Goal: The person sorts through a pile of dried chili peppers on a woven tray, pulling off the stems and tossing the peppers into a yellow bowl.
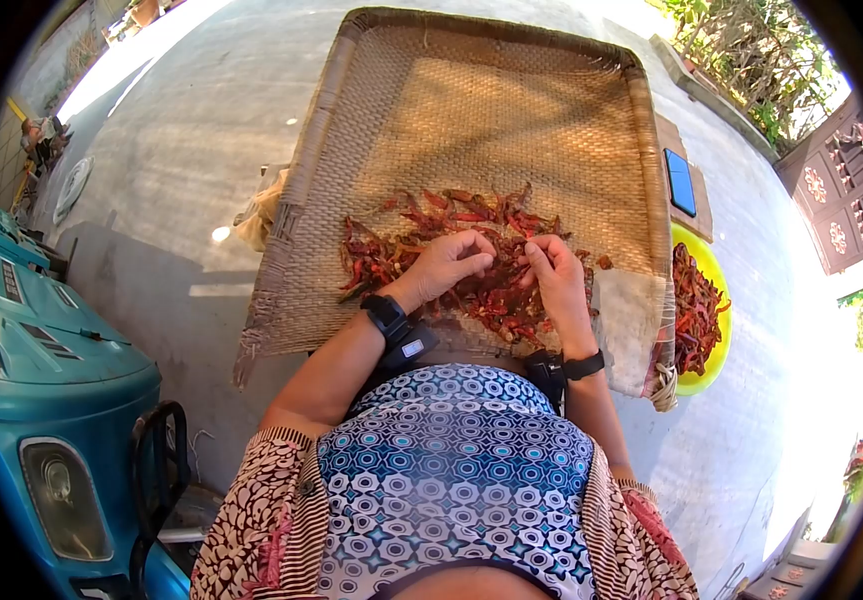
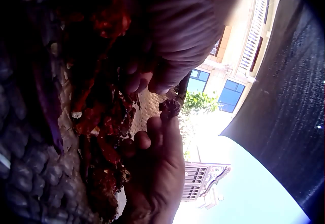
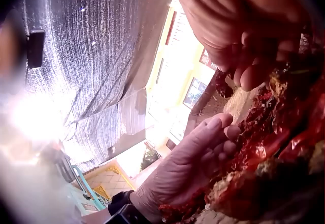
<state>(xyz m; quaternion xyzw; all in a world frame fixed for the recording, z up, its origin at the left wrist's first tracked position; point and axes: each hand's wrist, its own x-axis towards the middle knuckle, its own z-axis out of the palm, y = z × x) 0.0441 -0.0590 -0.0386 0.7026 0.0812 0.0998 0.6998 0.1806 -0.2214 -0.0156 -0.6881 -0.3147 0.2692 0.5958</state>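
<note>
A heap of dried red chili peppers (image 1: 511, 310) lies on a woven tray (image 1: 511, 110) in front of the person. Over the heap, the left hand (image 1: 448, 265) has its thumb close to its loosely bent fingers; I cannot tell whether something small is between them. Facing it, the right hand (image 1: 558, 280) pinches a dark, shrivelled piece of dried chili (image 2: 169, 107) between thumb and finger. That piece (image 3: 222, 84) also shows under the right hand in the right wrist view. Both hands hover low over the peppers, fingertips a short gap apart.
A yellow-green basin (image 1: 716, 350) of red peppers stands beside the tray's right edge. Behind it, a blue-screened phone (image 1: 680, 182) lies on a brown board. A teal vehicle (image 1: 51, 350) stands at the left. The tray has a raised rim (image 1: 491, 22).
</note>
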